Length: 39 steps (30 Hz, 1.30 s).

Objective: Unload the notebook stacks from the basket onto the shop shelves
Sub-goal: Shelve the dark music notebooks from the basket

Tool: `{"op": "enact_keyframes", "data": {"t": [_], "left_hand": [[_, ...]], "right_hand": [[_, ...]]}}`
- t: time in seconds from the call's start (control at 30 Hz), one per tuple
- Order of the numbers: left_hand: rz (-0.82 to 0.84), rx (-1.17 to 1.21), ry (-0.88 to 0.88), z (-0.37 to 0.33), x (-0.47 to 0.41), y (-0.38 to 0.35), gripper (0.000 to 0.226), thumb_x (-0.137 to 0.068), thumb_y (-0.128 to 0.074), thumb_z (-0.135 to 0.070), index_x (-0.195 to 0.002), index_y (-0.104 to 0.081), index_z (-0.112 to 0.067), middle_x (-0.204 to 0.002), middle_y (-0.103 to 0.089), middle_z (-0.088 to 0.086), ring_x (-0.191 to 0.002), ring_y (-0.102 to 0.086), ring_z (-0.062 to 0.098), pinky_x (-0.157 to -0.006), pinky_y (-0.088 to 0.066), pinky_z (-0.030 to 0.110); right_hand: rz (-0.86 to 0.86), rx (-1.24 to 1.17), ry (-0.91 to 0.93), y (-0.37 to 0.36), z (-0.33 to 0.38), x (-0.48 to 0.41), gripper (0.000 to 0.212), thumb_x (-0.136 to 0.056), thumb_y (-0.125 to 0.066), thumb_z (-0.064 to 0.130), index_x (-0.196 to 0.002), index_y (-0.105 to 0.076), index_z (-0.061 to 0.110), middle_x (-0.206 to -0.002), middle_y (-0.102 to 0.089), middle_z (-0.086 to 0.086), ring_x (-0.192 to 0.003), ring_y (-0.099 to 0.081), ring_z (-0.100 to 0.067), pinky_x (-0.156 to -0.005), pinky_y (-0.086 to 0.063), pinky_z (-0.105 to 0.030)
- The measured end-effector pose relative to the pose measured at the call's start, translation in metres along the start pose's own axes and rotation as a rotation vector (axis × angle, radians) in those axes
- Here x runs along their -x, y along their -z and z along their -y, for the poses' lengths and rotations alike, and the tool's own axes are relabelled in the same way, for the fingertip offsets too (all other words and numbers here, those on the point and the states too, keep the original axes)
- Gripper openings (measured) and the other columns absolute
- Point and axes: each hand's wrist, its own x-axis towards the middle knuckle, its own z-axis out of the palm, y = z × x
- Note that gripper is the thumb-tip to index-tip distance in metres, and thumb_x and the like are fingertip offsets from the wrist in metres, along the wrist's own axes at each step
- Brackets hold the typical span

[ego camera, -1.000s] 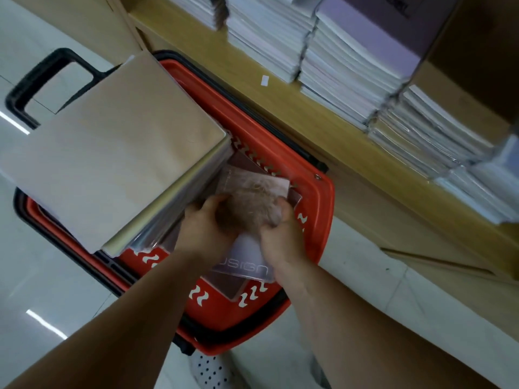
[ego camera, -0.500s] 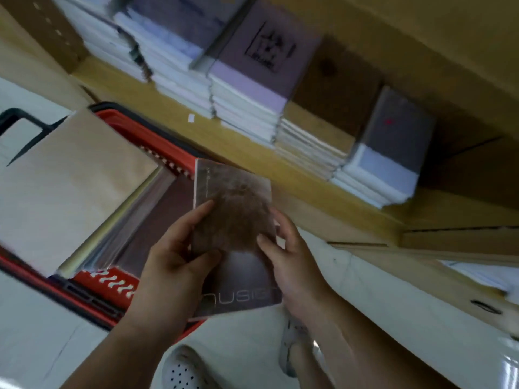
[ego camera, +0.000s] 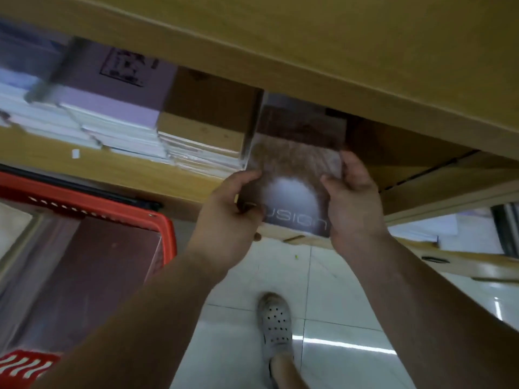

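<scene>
Left grip (ego camera: 224, 220) & right grip (ego camera: 354, 209) pinch opposite side edges of notebook stack (ego camera: 295, 178), held between them, far end inside shelf (ego camera: 126, 175) bay ahead. Looks light, stiffish, glossy wrap prob. slippery: best hold = both side edges.

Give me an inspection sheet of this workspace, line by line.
Surface: wooden shelf, stocked with notebook stacks.
Job's things: brown-and-grey notebook held at the shelf edge, just right of the kraft-brown stack; purple stack further left; red basket holds wrapped notebooks.
Clutter: small white tag on the shelf.
Hands: left hand and right hand each grip one side of the notebook.
Cables: nothing seen.
Surroundings: white tiled floor, perforated shoe, upper shelf board.
</scene>
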Motion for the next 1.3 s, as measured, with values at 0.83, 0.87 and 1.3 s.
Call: {"op": "enact_keyframes", "data": {"t": [0.83,0.87,1.3], "left_hand": [[-0.189,-0.816,-0.261,0.01,-0.094,-0.008,0.049,-0.094,-0.067,-0.035,-0.142,-0.056,-0.033,-0.124,-0.072,0.002,-0.113,-0.066,0.023,-0.098,-0.053,0.036],[-0.183,-0.811,-0.264,0.01,-0.084,0.0,0.05,-0.094,-0.068,-0.036,-0.142,-0.055,-0.034,-0.118,-0.074,0.003,-0.109,-0.068,0.022,-0.098,-0.052,0.034],[-0.144,-0.951,0.144,-0.017,0.116,0.236,0.064,-0.086,-0.073,-0.037,-0.145,-0.048,-0.032,-0.121,-0.069,0.005,-0.102,-0.067,0.03,-0.084,-0.054,0.037]], "right_hand": [[0.218,0.812,0.284,-0.011,-0.047,-0.074,0.079,-0.086,-0.075,0.052,-0.155,-0.036,0.04,-0.159,-0.022,0.003,-0.144,-0.036,-0.024,-0.11,-0.044,-0.036],[0.192,0.837,0.31,-0.011,-0.047,-0.064,0.084,-0.084,-0.075,0.057,-0.155,-0.032,0.044,-0.164,-0.014,0.006,-0.149,-0.029,-0.025,-0.114,-0.042,-0.041],[0.4,0.665,0.012,-0.14,-0.012,0.158,0.079,-0.092,-0.069,0.05,-0.158,-0.028,0.042,-0.171,-0.006,0.003,-0.157,-0.013,-0.02,-0.123,-0.023,-0.037]]}}
